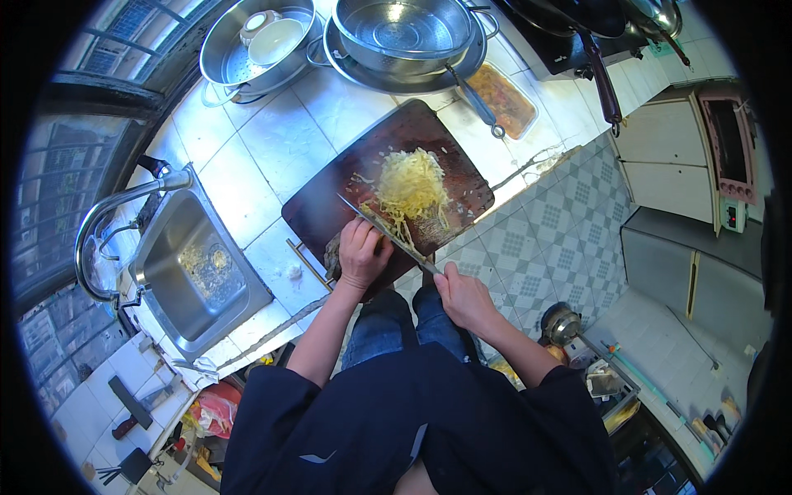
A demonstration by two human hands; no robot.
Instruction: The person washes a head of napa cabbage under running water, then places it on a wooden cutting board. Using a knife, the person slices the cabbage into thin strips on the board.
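My right hand grips the handle of a kitchen knife, whose blade slants up and left over a dark reddish cutting board. A heap of pale yellow shredded vegetable lies on the board, just beyond the blade, with loose bits scattered around. Close to the blade, my left hand rests on the board with curled fingers; what lies under them is hidden. A dark, rough-looking item, not clear in kind, is beside my left wrist at the board's edge.
Left stands a steel sink with scraps and a curved faucet. Beyond the board are steel basins, bowls and a plastic container of reddish food. A pan handle juts from the stove over the counter edge at right.
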